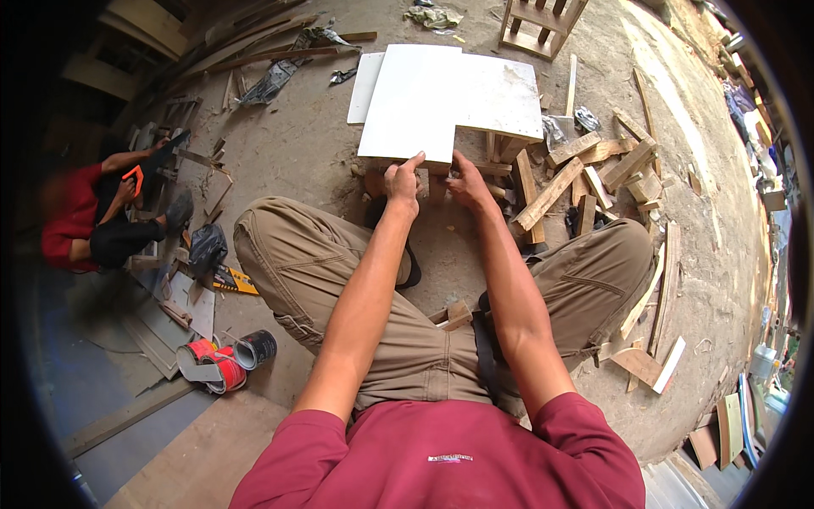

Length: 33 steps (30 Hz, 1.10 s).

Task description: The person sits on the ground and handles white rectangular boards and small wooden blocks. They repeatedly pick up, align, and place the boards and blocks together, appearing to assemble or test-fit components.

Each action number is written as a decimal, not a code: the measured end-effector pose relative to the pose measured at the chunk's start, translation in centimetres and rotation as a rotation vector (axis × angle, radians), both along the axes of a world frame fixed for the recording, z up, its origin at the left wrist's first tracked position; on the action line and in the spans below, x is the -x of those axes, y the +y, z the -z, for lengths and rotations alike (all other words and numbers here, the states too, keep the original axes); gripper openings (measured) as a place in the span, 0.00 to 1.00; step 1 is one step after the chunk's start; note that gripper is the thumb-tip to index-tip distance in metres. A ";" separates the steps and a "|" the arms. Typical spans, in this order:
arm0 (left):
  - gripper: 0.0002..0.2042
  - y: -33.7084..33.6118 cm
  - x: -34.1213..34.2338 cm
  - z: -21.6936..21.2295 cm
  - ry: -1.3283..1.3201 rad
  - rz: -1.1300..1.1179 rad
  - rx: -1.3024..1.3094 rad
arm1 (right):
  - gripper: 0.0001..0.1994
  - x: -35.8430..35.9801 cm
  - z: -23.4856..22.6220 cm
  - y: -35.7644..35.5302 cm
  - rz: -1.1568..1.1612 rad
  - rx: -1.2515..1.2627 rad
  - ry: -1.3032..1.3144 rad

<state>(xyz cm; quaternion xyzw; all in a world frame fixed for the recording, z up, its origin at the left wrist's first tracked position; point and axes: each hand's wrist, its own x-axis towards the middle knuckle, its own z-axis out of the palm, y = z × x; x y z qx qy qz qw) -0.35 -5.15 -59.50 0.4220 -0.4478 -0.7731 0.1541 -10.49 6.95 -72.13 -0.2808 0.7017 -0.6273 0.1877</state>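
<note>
A white rectangular board (pixel 411 102) lies in front of me across other white panels, its near edge toward me. My left hand (pixel 402 182) is closed on that near edge, thumb on top and the other fingers mostly hidden below. At the near right corner, my right hand (pixel 468 181) grips the same board, its fingers partly hidden underneath. Under it, a white panel (pixel 502 93) with a chipped, marked surface shows on the right, carried by a low wooden support (pixel 506 148). Another white strip (pixel 365 89) sticks out on the left.
Several wood offcuts (pixel 555 193) are heaped at the right. A wooden frame (pixel 543 30) stands at the far side. To the left are red cans (pixel 222 370), a dark can (pixel 255 349), a yellow-and-black tool (pixel 233 280) and a seated co-worker (pixel 85 212) holding something orange.
</note>
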 end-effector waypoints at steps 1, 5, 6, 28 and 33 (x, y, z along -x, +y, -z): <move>0.14 -0.2 -0.2 0.1 -0.008 -0.006 0.002 | 0.34 -0.2 -0.2 -0.2 -0.005 -0.007 -0.030; 0.15 0.3 0.0 -0.2 0.003 -0.007 -0.004 | 0.34 0.3 -0.1 0.1 0.000 0.020 0.064; 0.16 0.5 0.1 -0.3 -0.007 -0.014 0.001 | 0.34 0.2 -0.2 0.1 0.005 0.018 0.068; 0.18 -0.3 -0.7 1.9 -0.035 0.050 0.249 | 0.35 -0.5 -8.7 2.9 -0.142 0.201 -0.601; 0.19 0.1 -0.8 1.2 -0.042 0.060 0.209 | 0.33 -1.7 -12.3 1.0 -0.042 -0.102 -0.299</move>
